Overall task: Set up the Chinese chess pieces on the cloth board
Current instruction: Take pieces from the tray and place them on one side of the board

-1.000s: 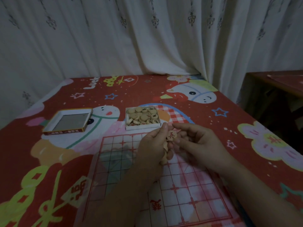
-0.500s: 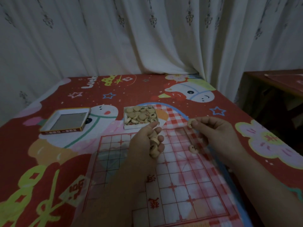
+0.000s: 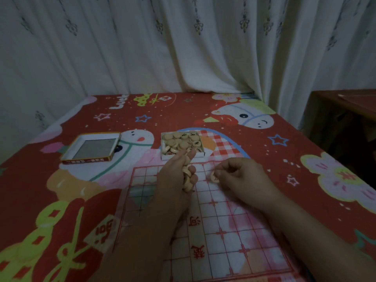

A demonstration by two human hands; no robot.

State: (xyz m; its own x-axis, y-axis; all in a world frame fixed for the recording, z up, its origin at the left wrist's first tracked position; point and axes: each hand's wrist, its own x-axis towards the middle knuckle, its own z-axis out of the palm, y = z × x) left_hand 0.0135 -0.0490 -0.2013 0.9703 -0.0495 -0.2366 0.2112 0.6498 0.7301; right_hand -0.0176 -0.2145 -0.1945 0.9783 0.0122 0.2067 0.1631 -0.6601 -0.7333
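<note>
Cardboard first — a shallow red-and-yellow-edged box lid (image 3: pixel 87 160) lies upturned at the left of the red cartoon-printed tablecloth (image 3: pixel 305 148), showing only its grey inside. Just right of it sits one small white cardboard box (image 3: pixel 183 157), heaped with round pale wooden chess discs (image 3: pixel 179 142) — too piled to count, well over a dozen. Nearer me the white cloth board with its red grid (image 3: pixel 223 231) lies flat. Over its far rows the left hand (image 3: pixel 173 180) curls round a stack of discs (image 3: pixel 187 181), about four showing. To the right, the right hand (image 3: pixel 242 178) pinches a single red-marked disc (image 3: pixel 214 177) at its fingertips, low over the board; whether it touches the cloth I cannot tell.
</note>
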